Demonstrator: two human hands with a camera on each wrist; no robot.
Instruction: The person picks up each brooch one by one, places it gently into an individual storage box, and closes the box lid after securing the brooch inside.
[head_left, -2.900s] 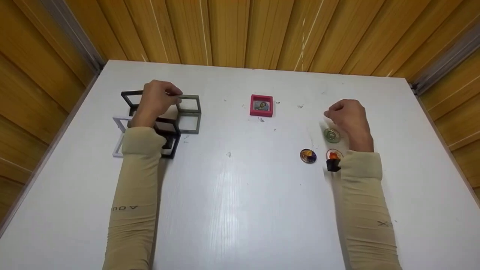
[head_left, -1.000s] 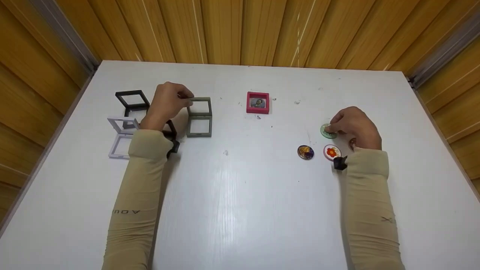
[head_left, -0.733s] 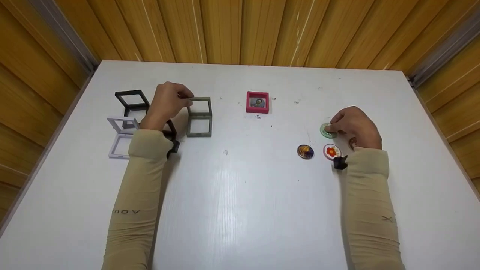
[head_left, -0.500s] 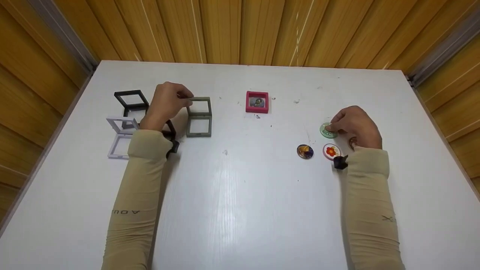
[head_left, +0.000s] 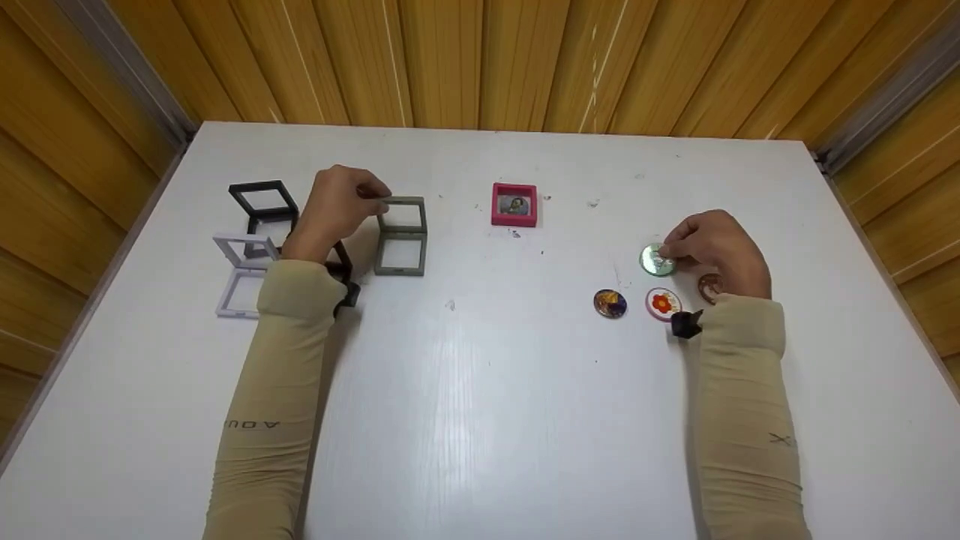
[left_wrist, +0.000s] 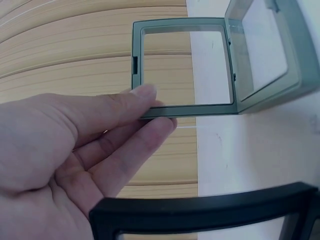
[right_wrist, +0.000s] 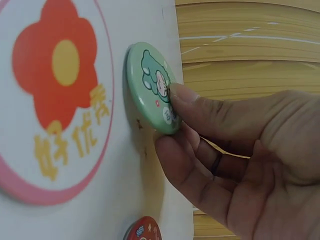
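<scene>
My left hand (head_left: 337, 206) pinches the raised lid of an olive-green hinged display frame (head_left: 401, 253), whose base lies on the table. The left wrist view shows thumb and fingers on the edge of that green frame (left_wrist: 187, 111), its clear window with nothing inside. On the right, my right hand (head_left: 716, 244) pinches a round green pin badge (head_left: 657, 260). In the right wrist view, the thumb lies on the face of the green badge (right_wrist: 149, 82), printed with a cartoon figure, and a finger is at its edge; it tilts slightly off the table.
A black frame (head_left: 264, 199), a white frame (head_left: 238, 292) and another dark frame (head_left: 341, 259), partly behind the left wrist, stand unfolded at left. A pink frame (head_left: 514, 222) holds a portrait badge. Flower (head_left: 664, 304), purple-yellow (head_left: 610, 304) and brown (head_left: 709, 287) badges lie at right.
My left hand has shifted rightward, sliding the green frame away from the others. My right hand has come down onto the green badge and now tips it up slightly.
</scene>
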